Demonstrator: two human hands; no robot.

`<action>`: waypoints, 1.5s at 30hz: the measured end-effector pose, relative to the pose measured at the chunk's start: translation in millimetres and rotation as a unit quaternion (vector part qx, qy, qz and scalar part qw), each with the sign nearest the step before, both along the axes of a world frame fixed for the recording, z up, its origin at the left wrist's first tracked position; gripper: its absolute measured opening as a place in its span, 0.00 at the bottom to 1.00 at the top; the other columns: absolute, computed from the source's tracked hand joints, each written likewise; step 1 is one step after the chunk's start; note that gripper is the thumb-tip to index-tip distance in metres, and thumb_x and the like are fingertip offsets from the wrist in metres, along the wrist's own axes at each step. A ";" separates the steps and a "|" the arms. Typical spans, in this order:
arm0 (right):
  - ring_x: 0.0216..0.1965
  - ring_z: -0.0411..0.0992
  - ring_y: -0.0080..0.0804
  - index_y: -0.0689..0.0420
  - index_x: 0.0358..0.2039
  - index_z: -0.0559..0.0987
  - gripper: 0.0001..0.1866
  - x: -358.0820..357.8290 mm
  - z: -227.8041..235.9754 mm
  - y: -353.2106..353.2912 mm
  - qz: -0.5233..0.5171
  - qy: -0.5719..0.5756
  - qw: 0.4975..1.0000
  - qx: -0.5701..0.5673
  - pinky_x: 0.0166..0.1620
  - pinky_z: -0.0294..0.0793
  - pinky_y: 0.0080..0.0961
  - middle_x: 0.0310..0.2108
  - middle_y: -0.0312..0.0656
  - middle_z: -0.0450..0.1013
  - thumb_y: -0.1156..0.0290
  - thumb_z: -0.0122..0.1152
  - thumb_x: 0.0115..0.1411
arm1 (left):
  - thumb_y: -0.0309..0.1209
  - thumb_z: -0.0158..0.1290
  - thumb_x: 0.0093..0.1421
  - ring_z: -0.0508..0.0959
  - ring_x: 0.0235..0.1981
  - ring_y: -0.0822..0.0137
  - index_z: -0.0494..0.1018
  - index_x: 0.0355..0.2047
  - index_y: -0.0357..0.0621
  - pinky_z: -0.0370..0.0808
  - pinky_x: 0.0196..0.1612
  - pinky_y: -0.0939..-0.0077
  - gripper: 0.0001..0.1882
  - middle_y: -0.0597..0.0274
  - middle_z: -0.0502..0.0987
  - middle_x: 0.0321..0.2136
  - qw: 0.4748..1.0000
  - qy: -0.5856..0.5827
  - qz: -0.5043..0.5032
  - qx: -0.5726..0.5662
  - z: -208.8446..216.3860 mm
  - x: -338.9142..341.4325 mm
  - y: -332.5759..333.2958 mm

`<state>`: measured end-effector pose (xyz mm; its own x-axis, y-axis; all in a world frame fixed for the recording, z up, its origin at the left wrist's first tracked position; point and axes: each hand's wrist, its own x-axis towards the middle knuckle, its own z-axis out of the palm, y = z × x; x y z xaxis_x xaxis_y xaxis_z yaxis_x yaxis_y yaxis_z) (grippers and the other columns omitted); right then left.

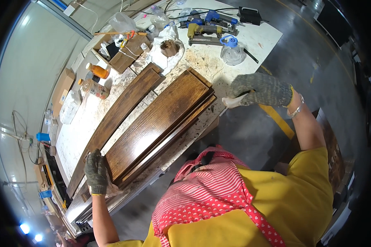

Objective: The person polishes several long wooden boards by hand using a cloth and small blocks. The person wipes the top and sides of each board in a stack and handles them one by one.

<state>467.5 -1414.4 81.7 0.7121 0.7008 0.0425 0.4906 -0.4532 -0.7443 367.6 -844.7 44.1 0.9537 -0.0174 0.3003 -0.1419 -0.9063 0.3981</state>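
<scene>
Wide dark brown wooden boards [156,127] lie stacked on the worktable, their top faces glossy. Beside the stack rests a long, narrow, curved brown board [119,119]. My left hand [95,173], in a grey knit glove, is closed at the stack's near left end, its fingers partly hidden. A pale, crumpled piece of material [112,189] shows next to that wrist. Off the table's right edge, my right hand [259,89] is raised in a matching glove, closed on a folded white cloth [233,101]. It is apart from the boards.
A brown-stained cup [169,48] stands on a white rag [160,61] beyond the boards. Nail guns [206,29] and a clear jug with a blue lid [233,53] are at the far right. Bottles [95,88] and a cardboard box [130,57] line the left side.
</scene>
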 end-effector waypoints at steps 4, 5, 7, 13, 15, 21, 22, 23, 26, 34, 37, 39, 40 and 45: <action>0.44 0.74 0.21 0.60 0.48 0.79 0.16 -11.4 -32.6 -11.8 -0.194 0.204 0.931 0.231 0.48 0.76 0.26 0.48 0.40 0.77 0.67 0.63 0.62 | 0.22 0.50 0.65 0.78 0.43 0.66 0.75 0.49 0.37 0.73 0.50 0.72 0.13 0.57 0.80 0.43 0.977 -0.026 -0.004 -0.212 12.1 48.0 -2.2; 0.44 0.74 0.22 0.61 0.49 0.78 0.17 -9.2 -47.5 -16.2 -0.228 0.180 0.923 0.253 0.48 0.76 0.26 0.48 0.40 0.76 0.67 0.64 0.61 | 0.23 0.51 0.65 0.78 0.42 0.65 0.76 0.47 0.37 0.74 0.48 0.71 0.11 0.56 0.80 0.42 0.988 -0.018 -0.016 -0.153 28.6 65.2 -18.9; 0.45 0.74 0.27 0.62 0.54 0.74 0.23 -8.7 -53.9 -4.2 -0.254 0.079 0.931 0.251 0.47 0.77 0.26 0.50 0.42 0.74 0.73 0.66 0.57 | 0.28 0.53 0.64 0.79 0.36 0.60 0.77 0.39 0.37 0.74 0.42 0.67 0.08 0.52 0.80 0.35 0.997 -0.011 -0.009 -0.073 43.3 88.4 -26.8; 0.51 0.73 0.35 0.60 0.57 0.73 0.29 2.0 -68.8 6.1 -0.268 -0.090 0.953 0.110 0.53 0.74 0.30 0.51 0.47 0.73 0.79 0.66 0.53 | 0.47 0.54 0.63 0.76 0.27 0.50 0.76 0.30 0.36 0.71 0.34 0.60 0.22 0.46 0.76 0.25 0.996 -0.006 -0.045 0.082 73.0 160.8 -88.6; 0.52 0.72 0.36 0.60 0.57 0.73 0.28 5.4 -66.7 12.4 -0.286 -0.124 0.948 0.071 0.55 0.72 0.30 0.51 0.48 0.73 0.78 0.66 0.53 | 0.46 0.54 0.63 0.78 0.28 0.51 0.78 0.34 0.37 0.72 0.35 0.62 0.20 0.46 0.78 0.27 0.995 0.009 -0.066 0.071 68.7 187.9 -92.8; 0.48 0.74 0.38 0.59 0.51 0.76 0.23 38.6 -80.1 23.1 -0.283 -0.138 0.945 0.088 0.53 0.73 0.30 0.46 0.45 0.76 0.72 0.69 0.54 | 0.34 0.52 0.63 0.80 0.40 0.49 0.78 0.43 0.46 0.76 0.44 0.60 0.11 0.50 0.80 0.37 0.975 -0.044 -0.214 0.042 26.5 278.6 -132.8; 0.48 0.74 0.38 0.59 0.51 0.76 0.23 48.8 -81.8 26.8 -0.281 -0.139 0.945 0.090 0.53 0.73 0.30 0.46 0.45 0.76 0.72 0.69 0.54 | 0.33 0.52 0.62 0.79 0.41 0.48 0.78 0.42 0.47 0.76 0.44 0.59 0.11 0.51 0.80 0.38 0.970 -0.050 -0.229 0.058 21.8 292.2 -150.1; 0.46 0.74 0.37 0.59 0.50 0.76 0.22 59.0 -84.9 31.3 -0.292 -0.090 0.946 0.109 0.51 0.73 0.30 0.45 0.45 0.76 0.71 0.70 0.54 | 0.35 0.52 0.62 0.79 0.41 0.48 0.78 0.42 0.47 0.75 0.44 0.58 0.11 0.50 0.80 0.38 0.972 -0.026 -0.221 0.081 12.7 307.8 -164.5; 0.43 0.74 0.36 0.60 0.47 0.77 0.21 94.8 -107.6 37.0 -0.269 -0.028 0.945 0.181 0.47 0.75 0.29 0.42 0.44 0.76 0.70 0.72 0.53 | 0.40 0.55 0.60 0.79 0.40 0.47 0.78 0.40 0.47 0.75 0.44 0.55 0.13 0.49 0.80 0.38 0.973 0.064 -0.188 0.120 -1.9 339.2 -199.2; 0.43 0.73 0.38 0.62 0.49 0.74 0.12 165.3 -145.4 49.9 -0.153 0.523 0.539 0.642 0.52 0.78 0.42 0.44 0.44 0.73 0.72 0.51 0.67 | 0.42 0.50 0.61 0.81 0.37 0.49 0.78 0.40 0.48 0.77 0.41 0.54 0.15 0.49 0.81 0.35 0.932 0.065 -0.199 0.297 -76.6 402.3 -267.1; 0.42 0.74 0.35 0.61 0.49 0.74 0.12 182.4 -145.1 49.2 -0.171 0.549 0.551 0.605 0.52 0.78 0.38 0.44 0.42 0.73 0.71 0.50 0.68 | 0.42 0.45 0.64 0.81 0.39 0.49 0.78 0.43 0.49 0.77 0.42 0.54 0.17 0.48 0.81 0.37 0.921 0.117 -0.180 0.325 -72.5 409.9 -280.6; 0.42 0.74 0.34 0.61 0.49 0.74 0.12 190.4 -156.4 42.6 -0.139 0.567 0.542 0.605 0.51 0.79 0.37 0.44 0.42 0.73 0.70 0.50 0.68 | 0.44 0.41 0.66 0.81 0.40 0.47 0.77 0.46 0.49 0.76 0.44 0.54 0.20 0.46 0.80 0.40 0.915 0.132 -0.182 0.334 -77.5 417.7 -282.3; 0.42 0.74 0.33 0.61 0.49 0.73 0.13 196.3 -160.9 42.6 -0.091 0.580 0.527 0.614 0.51 0.79 0.36 0.44 0.41 0.73 0.70 0.50 0.68 | 0.44 0.41 0.66 0.81 0.40 0.47 0.77 0.46 0.49 0.76 0.44 0.54 0.20 0.46 0.80 0.40 0.916 0.135 -0.177 0.333 -79.7 418.5 -280.2; 0.41 0.74 0.30 0.61 0.51 0.73 0.14 209.9 -156.4 55.4 -0.129 0.557 0.574 0.587 0.48 0.80 0.35 0.44 0.40 0.73 0.69 0.53 0.67 | 0.44 0.42 0.65 0.80 0.40 0.46 0.79 0.43 0.49 0.75 0.44 0.52 0.19 0.46 0.80 0.39 0.938 0.111 -0.182 0.275 -84.3 422.2 -266.8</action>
<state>677.4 -1358.9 -74.7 0.8293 0.5202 -0.2040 -0.5557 0.7295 -0.3989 789.8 -1111.5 -40.2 0.8920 -0.4487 -0.0541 -0.4514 -0.8904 -0.0586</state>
